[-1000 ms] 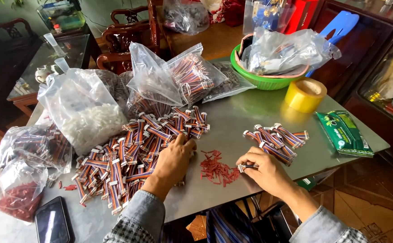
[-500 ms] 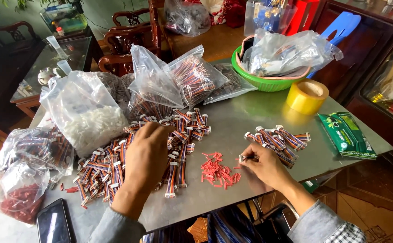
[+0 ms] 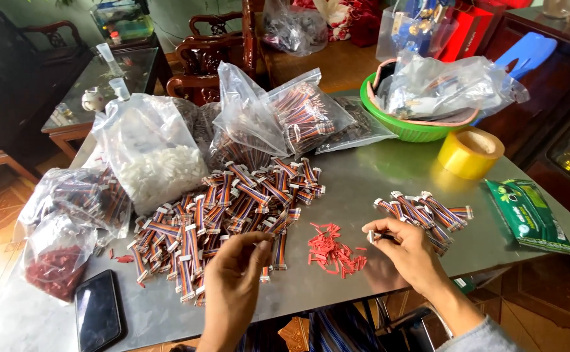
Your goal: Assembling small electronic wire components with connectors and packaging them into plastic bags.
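A: Two hands over the worktop (image 3: 376,176). What does the left hand (image 3: 233,280) hold?

B: Its fingers (image 3: 259,246) pinch one striped cable piece (image 3: 265,270), lifted at the near edge of the cable pile (image 3: 226,215).

A: And rightward?

B: Red sleeves (image 3: 332,251) lie between the hands. Right hand (image 3: 405,251) fingers pinch a small white connector (image 3: 371,237), beside the smaller cable bundle (image 3: 425,212).
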